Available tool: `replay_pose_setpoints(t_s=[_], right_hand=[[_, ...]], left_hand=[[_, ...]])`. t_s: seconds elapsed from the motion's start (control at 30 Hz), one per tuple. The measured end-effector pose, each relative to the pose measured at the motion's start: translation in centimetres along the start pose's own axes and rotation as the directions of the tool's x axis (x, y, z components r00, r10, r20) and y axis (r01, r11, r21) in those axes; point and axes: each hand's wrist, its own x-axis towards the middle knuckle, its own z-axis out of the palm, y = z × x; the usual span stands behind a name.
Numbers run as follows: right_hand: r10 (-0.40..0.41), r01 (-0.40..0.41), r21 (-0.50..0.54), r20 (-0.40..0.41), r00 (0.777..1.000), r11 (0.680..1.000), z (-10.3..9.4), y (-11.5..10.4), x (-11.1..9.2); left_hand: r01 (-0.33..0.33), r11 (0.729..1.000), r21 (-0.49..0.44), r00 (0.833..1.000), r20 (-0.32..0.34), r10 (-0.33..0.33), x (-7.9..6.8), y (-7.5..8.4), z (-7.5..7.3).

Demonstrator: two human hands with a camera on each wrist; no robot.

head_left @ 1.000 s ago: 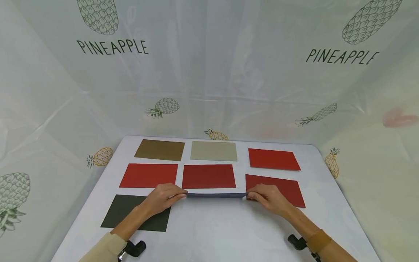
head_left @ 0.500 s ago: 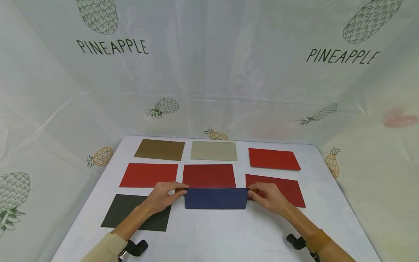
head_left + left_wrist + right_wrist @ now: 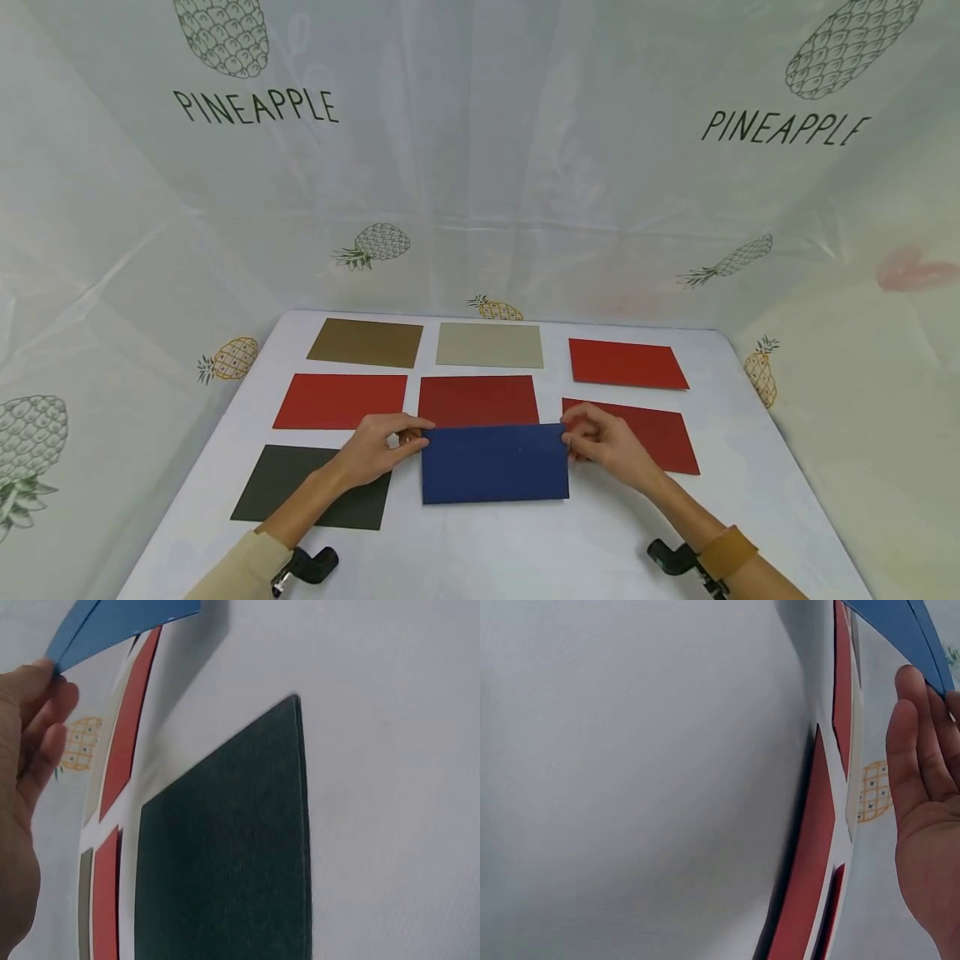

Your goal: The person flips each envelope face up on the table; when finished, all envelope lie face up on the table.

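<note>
A dark blue card is held up over the front middle of the white table, tilted toward me. My left hand pinches its upper left corner and my right hand pinches its upper right corner. In the left wrist view the blue card shows as a thin double edge at my left hand's fingertips. The right wrist view shows the blue card the same way, against my right hand's fingertips.
Flat cards lie in rows on the table: brown, beige and red at the back; red, dark red and red in the middle; a dark green card at the front left. Pineapple-print sheeting walls the table in.
The blue card, seen edge-on a second ago, has swung up so that its full face shows. Both hands stayed at its upper corners and rose slightly.
</note>
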Motion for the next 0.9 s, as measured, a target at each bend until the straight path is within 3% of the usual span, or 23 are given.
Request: replay_pose_setpoints(t_s=[0.13, 0.37, 0.67, 0.9], right_hand=[[0.011, -0.011, -0.005, 0.058, 0.998, 1.0, 0.1, 0.8, 0.1], [0.027, -0.02, -0.086, 0.08, 0.996, 0.996, 0.6, 1.0, 0.2], [0.022, -0.004, -0.291, 0.06, 0.998, 0.957, 1.0, 1.3, 0.4], [0.028, 0.001, -0.316, 0.088, 0.996, 0.949, 1.1, 1.4, 0.5]], left_hand=[[0.044, 0.999, -0.027, 0.997, 0.064, -0.042, -0.2, -0.4, 0.0], [0.109, 0.994, 0.001, 0.985, 0.136, -0.108, -0.4, -0.6, 0.0], [0.156, 0.986, 0.054, 0.965, 0.205, -0.163, -0.3, -0.4, -0.1], [0.152, 0.967, 0.206, 0.956, 0.219, -0.197, -0.6, -0.4, 0.4]])
